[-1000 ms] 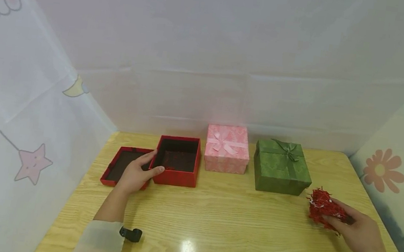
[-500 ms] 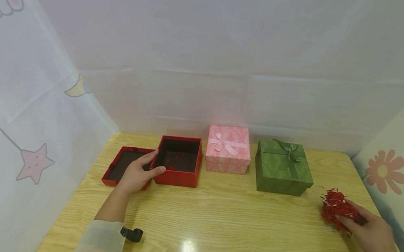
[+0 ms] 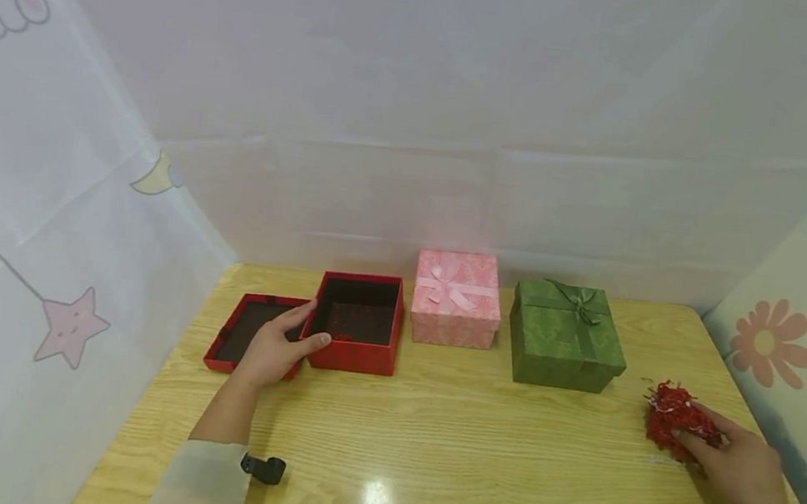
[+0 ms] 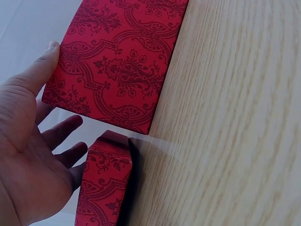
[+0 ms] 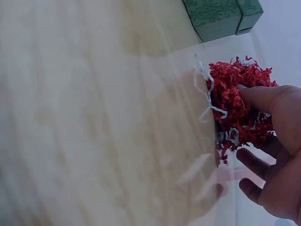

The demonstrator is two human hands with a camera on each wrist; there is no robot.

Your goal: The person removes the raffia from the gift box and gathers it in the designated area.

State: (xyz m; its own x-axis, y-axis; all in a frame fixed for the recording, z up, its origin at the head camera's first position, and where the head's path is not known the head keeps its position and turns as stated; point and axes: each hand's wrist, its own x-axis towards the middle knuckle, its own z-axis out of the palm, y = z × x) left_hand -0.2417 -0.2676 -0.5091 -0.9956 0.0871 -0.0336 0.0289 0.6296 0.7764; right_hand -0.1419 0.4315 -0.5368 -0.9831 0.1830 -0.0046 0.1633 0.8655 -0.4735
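Note:
My left hand grips the left front corner of an open red gift box, thumb at the front rim and fingers along the left side. The box's red damask wall fills the top of the left wrist view. A few red shreds lie inside it. Beside it, partly behind my hand, a red lid lies with its dark inside up. At the table's right side, my right hand pinches a clump of red shredded paper with some white strands. The clump is low over the table or touching it; I cannot tell which.
A closed pink gift box with a bow stands right of the red box. Further right is a closed green gift box with a bow. Pale printed sheets enclose the wooden table at the back and sides.
My right hand has moved right with the red shredded paper, mostly in the first half second, and is now almost still. The left hand keeps its hold on the red box.

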